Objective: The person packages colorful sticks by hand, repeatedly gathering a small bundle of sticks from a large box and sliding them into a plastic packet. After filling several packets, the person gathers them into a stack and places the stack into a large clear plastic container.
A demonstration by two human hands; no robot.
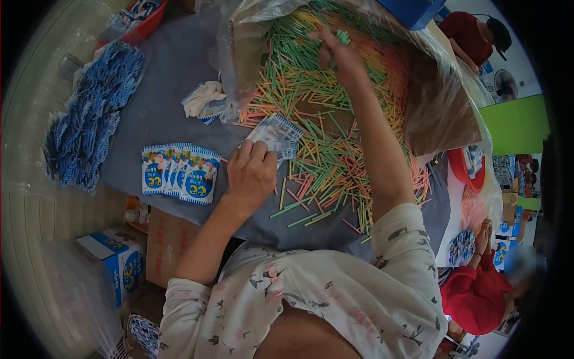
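Observation:
My left hand (254, 170) is closed on the lower edge of a clear plastic packet (275, 136) with blue zigzag-edged ends, over the near left edge of a heap of thin coloured sticks (323, 137). Green, yellow, orange and pink sticks make up the heap. At its far side, my right hand (341, 57) has its fingers curled, and a small bunch of green sticks (342, 37) shows at them. To the left of my left hand lies an overlapping row of blue and white packets (181, 172), printed side up.
A crumpled white cloth (206, 99) lies on a packet, left of the heap. Many blue packets fill a clear bag (92, 113) at far left. Clear plastic sheeting and a carton wall (445, 113) surround the heap. At right, a person in red (478, 296) sits.

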